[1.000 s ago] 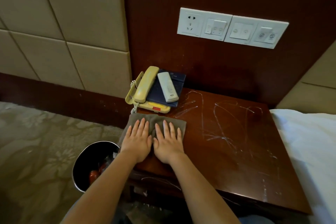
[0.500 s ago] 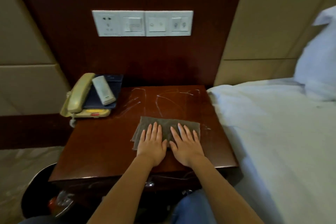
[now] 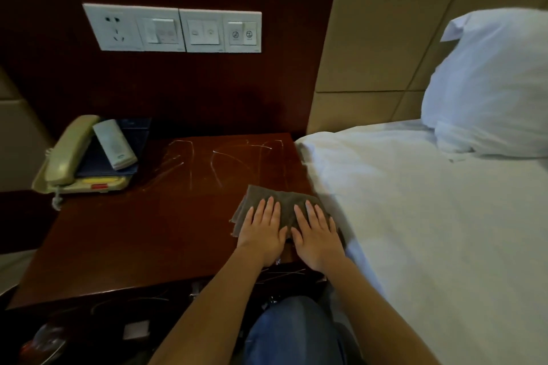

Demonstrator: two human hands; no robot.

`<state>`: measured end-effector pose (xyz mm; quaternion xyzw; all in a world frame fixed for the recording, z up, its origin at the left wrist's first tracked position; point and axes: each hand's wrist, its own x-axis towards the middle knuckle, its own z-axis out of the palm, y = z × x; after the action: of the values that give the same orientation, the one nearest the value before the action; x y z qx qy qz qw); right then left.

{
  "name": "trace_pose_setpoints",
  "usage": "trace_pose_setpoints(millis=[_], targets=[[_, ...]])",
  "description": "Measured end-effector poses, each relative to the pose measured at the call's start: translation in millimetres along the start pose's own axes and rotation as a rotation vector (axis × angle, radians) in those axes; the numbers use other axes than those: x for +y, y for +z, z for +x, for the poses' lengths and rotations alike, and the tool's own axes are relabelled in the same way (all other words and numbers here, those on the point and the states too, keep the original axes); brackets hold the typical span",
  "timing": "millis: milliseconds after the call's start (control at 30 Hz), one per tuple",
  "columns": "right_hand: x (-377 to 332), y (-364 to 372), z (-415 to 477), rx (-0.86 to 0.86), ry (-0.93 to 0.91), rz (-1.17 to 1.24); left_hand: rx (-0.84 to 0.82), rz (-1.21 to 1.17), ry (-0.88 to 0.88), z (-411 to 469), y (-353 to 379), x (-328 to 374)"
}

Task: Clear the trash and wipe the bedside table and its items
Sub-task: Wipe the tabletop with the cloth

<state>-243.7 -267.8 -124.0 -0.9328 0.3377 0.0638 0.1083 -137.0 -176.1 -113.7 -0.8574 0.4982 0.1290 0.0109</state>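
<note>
A white-sheeted bed (image 3: 430,216) borders the scratched reddish-brown wooden desk (image 3: 133,240). A beige corded telephone (image 3: 68,163) sits far left. At the desk's right edge lies a folded grey-brown cloth (image 3: 267,194), pressed flat by the left grip (image 3: 262,234) and right grip (image 3: 317,235), both released, fingers straight.

A grey cloth (image 3: 283,201) lay flat on the scratched table (image 3: 133,240) by its right edge. Back left sat a beige phone (image 3: 69,163), a blue folder (image 3: 139,130) and white remote (image 3: 114,142) on it.

Dark wooden bedside table (image 3: 142,231), beige telephone (image 3: 68,157) at left rear, grey cloth (image 3: 286,201) front right.
</note>
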Motion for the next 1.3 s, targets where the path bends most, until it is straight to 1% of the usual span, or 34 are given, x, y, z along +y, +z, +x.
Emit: trace_pose_setpoints(millis=[200,367,500,733,867,967,1067,1300], targets=[[-17,1,-2,-0.044,0.060,-0.054,-0.007,-0.024,0.039,-7,3,-22],[-66,9,-4,-0.080,0.020,-0.076,0.002,-0.048,-0.024,-30,5,-67],[-127,15,1,-0.101,-0.079,-0.101,0.015,-0.065,-0.114,-63,6,-124],[-270,33,2,-0.169,-0.314,-0.129,0.022,-0.101,-0.329,-142,6,-244],[-324,43,-4,-0.193,-0.435,-0.140,0.030,-0.126,-0.452,-179,14,-286],[-334,45,-7,-0.198,-0.465,-0.144,0.008,-0.122,-0.491,-189,16,-292],[-329,43,-9,-0.199,-0.491,-0.120,0.008,-0.116,-0.515,-189,16,-285],[-284,44,-18,-0.143,-0.521,-0.072,0.007,-0.081,-0.524,-180,21,-246]])
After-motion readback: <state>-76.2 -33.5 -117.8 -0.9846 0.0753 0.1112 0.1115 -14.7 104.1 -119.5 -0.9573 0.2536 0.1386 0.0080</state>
